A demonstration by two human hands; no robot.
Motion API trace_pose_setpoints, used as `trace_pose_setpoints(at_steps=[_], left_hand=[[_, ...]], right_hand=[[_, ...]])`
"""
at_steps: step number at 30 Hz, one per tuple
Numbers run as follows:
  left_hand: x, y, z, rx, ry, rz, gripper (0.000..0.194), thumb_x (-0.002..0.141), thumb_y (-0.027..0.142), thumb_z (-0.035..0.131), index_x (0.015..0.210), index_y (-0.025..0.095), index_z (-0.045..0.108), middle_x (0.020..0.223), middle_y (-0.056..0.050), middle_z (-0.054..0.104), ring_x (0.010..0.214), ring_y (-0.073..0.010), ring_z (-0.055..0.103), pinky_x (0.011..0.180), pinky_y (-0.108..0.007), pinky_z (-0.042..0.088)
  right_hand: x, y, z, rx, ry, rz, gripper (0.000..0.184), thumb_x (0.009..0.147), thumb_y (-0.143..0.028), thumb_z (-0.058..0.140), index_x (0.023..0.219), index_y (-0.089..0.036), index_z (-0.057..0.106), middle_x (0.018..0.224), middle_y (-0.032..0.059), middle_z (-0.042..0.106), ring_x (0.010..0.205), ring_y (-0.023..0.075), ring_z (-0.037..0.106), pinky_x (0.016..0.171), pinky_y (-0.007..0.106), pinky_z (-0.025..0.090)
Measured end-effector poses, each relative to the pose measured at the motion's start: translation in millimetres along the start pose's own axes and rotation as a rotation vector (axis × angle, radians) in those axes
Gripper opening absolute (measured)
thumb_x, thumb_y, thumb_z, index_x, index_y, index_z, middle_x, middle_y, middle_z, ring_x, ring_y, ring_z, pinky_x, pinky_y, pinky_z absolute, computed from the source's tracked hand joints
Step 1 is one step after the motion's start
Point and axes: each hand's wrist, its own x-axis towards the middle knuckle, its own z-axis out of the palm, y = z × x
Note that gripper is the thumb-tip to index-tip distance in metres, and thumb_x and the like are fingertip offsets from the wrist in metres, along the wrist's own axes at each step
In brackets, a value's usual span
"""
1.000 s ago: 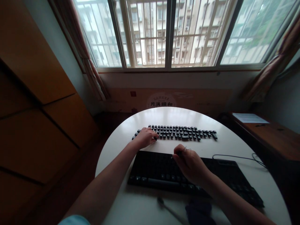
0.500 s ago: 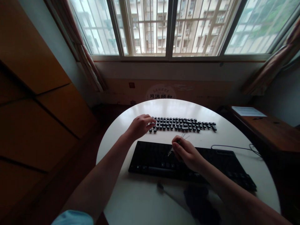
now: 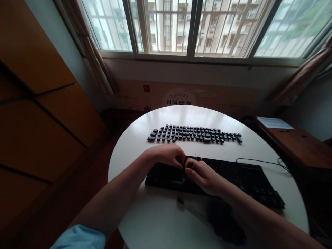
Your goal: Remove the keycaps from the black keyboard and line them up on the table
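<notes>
My right hand (image 3: 199,173) is closed around a thin metal wire tool, which looks like a keycap puller (image 3: 197,157); its wires stick up above the fist. Beneath both hands lies a black keyboard (image 3: 228,176), with most of its keys off in the part I can see. My left hand (image 3: 171,155) is right beside the other one, over the keyboard's left half. Its thumb and fingers are curled together, and whatever they pinch is hidden. Behind the keyboard, loose black keycaps (image 3: 192,133) are laid out in rows.
A round white table (image 3: 135,211) carries everything. In front of the keyboard lie a small brush (image 3: 180,201) and a dark cloth (image 3: 224,219). The keyboard's cable (image 3: 259,162) runs off to the right. A wooden desk with paper (image 3: 275,122) stands at the right.
My left hand has come back from the keycap rows to the keyboard, close to my right hand. The right hand has shifted slightly left and down, still holding the puller.
</notes>
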Motion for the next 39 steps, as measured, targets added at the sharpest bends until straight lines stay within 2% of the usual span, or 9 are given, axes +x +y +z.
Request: trace_pose_setpoints(at_steps=[5,8,14,17,19,22,25,32,39], left_hand=[[-1,0,-0.4,0.022,0.000,-0.023,0.004,0.073,0.020,0.072,0.076,0.018,0.071,0.062,0.005,0.061,0.054,-0.0092,0.052,0.050,-0.020,0.034],[-1,0,-0.4,0.017,-0.003,-0.029,0.004,0.072,0.020,0.072,0.076,0.018,0.071,0.064,0.004,0.062,0.055,-0.0097,0.052,0.050,-0.020,0.033],[-1,-2,-1.6,0.006,0.012,-0.024,0.005,0.072,0.019,0.072,0.076,0.018,0.070,0.065,0.004,0.063,0.057,-0.0107,0.054,0.052,-0.021,0.034],[-2,-2,-3.8,-0.001,-0.011,-0.030,0.007,0.072,0.019,0.073,0.079,0.018,0.070,0.067,0.003,0.064,0.059,-0.0113,0.055,0.054,-0.021,0.036],[-4,-3,-5.7,-0.043,-0.026,-0.026,0.008,0.076,0.021,0.070,0.083,0.017,0.070,0.069,0.003,0.065,0.060,-0.0112,0.056,0.055,-0.021,0.038],[-8,-2,-8.1,-0.184,0.016,0.034,0.017,0.086,0.028,0.063,0.096,0.016,0.069,0.080,-0.001,0.068,0.067,-0.0119,0.060,0.062,-0.021,0.044],[-8,2,-8.6,-0.266,0.129,0.128,0.021,0.084,0.031,0.068,0.099,0.016,0.069,0.089,-0.003,0.070,0.076,-0.0129,0.062,0.068,-0.021,0.046],[-2,16,-3.2,-0.191,0.208,0.164,0.012,0.080,0.023,0.072,0.088,0.015,0.069,0.071,0.002,0.064,0.063,-0.0087,0.055,0.061,-0.018,0.042],[-4,21,-1.4,-0.098,0.239,0.183,0.006,0.081,0.017,0.068,0.086,0.016,0.064,0.070,0.005,0.059,0.062,-0.0073,0.051,0.059,-0.018,0.038]], right_hand=[[-2,-7,2,-0.258,-0.077,-0.123,0.009,0.094,-0.026,0.047,0.088,-0.020,0.050,0.065,-0.0032,0.052,0.055,0.0109,0.043,0.057,0.022,0.032],[-4,-6,6,-0.313,-0.078,-0.165,0.009,0.093,-0.026,0.048,0.088,-0.020,0.050,0.067,-0.0026,0.053,0.055,0.0112,0.043,0.057,0.023,0.030],[-4,8,10,0.005,0.119,-0.065,0.022,0.098,-0.038,0.041,0.088,-0.020,0.047,0.061,-0.0043,0.047,0.051,0.0103,0.043,0.054,0.022,0.034],[-3,18,13,0.303,0.276,0.030,0.030,0.100,-0.048,0.035,0.088,-0.021,0.041,0.054,-0.0077,0.041,0.042,0.0092,0.038,0.044,0.020,0.031],[-2,22,14,0.388,0.331,0.060,0.031,0.099,-0.051,0.036,0.088,-0.022,0.039,0.052,-0.0088,0.041,0.039,0.0088,0.037,0.041,0.019,0.029],[0,19,12,0.288,0.320,0.049,0.030,0.099,-0.049,0.041,0.088,-0.021,0.043,0.053,-0.0079,0.043,0.042,0.0086,0.040,0.043,0.019,0.031],[0,12,5,0.147,0.350,0.032,0.028,0.100,-0.045,0.040,0.088,-0.020,0.046,0.054,-0.0067,0.044,0.044,0.0093,0.042,0.046,0.021,0.033],[-2,-1,-12,-0.140,0.338,-0.051,0.017,0.098,-0.033,0.044,0.090,-0.019,0.049,0.065,-0.0027,0.054,0.056,0.0120,0.049,0.056,0.023,0.036],[-2,-2,-17,-0.201,0.318,-0.096,0.016,0.098,-0.032,0.044,0.090,-0.020,0.048,0.068,-0.0011,0.057,0.058,0.0129,0.052,0.059,0.024,0.038]])
